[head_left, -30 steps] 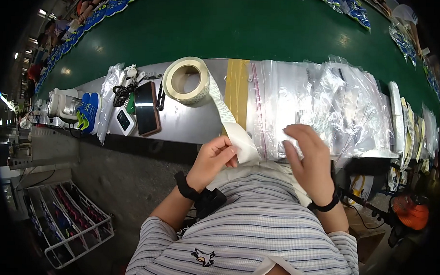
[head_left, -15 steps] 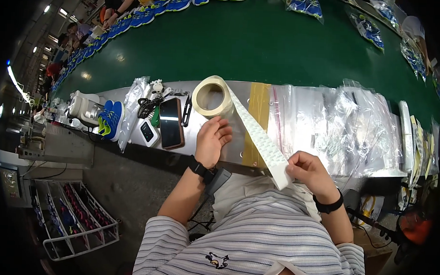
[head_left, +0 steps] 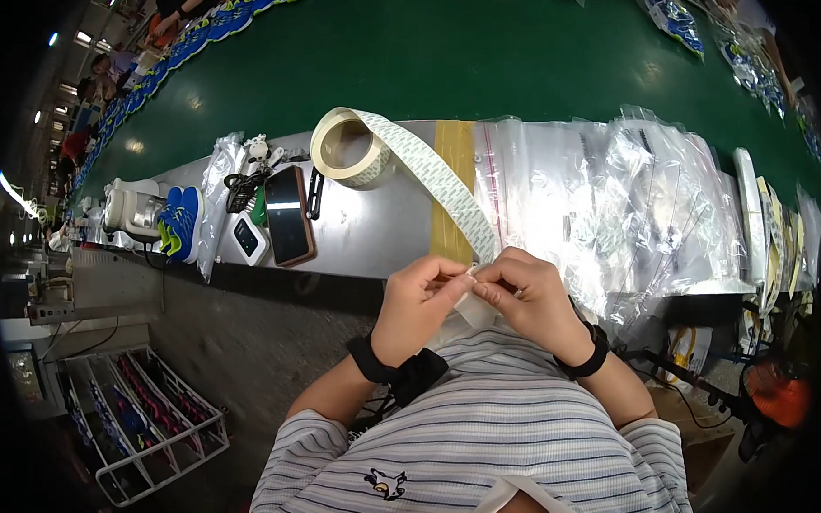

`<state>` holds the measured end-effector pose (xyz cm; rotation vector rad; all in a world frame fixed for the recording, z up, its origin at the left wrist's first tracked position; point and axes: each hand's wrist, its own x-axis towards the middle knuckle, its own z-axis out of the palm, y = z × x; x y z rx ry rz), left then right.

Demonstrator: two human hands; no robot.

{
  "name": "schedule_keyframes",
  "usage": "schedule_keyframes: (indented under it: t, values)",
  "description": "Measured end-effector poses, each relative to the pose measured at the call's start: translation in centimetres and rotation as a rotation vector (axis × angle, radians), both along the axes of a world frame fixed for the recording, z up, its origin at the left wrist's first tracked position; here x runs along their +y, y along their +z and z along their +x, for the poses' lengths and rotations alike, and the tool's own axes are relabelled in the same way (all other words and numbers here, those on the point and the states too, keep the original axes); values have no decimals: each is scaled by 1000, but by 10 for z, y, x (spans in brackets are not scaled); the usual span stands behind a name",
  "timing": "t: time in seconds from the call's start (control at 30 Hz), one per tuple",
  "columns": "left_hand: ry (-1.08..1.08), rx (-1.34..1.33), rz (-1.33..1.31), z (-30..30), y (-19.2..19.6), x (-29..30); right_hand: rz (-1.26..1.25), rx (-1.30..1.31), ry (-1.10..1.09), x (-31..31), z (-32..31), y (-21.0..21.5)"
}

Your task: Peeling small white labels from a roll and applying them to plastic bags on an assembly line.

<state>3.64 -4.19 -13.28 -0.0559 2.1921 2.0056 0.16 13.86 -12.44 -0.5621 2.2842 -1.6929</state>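
Both hands work at the free end of a sticker strip [head_left: 436,180], just off the near edge of the tabletop [head_left: 384,228]. The left hand [head_left: 418,304] has its grip closed on the strip's end, thumb and forefinger pinched together. The right hand [head_left: 528,297] pinches the same end from the other side, fingertips nearly touching those of the left. Whether a single sticker has begun to lift from the backing cannot be told; the fingers cover it.

The strip runs taut from the hands up to its roll [head_left: 349,148], which lies on the tabletop near the far edge, beside a phone [head_left: 288,214].

Judgement: the step is peeling at the strip's end. It appears best done with one hand anchoring the backing while the other lifts a corner, keeping mild tension so the roll does not drag. The clear plastic bags [head_left: 629,210] toward the right edge lie close; slack strip could catch on them.
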Motion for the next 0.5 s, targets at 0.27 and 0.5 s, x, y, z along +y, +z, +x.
schedule_keyframes:
  t: [0.27,0.5]
  values:
    - [312,188,-213,-21,15,-29,180,113,132,27,8,-11]
    - [-275,-157,37,-51,2,15,620,238,-354,29,-8,-35]
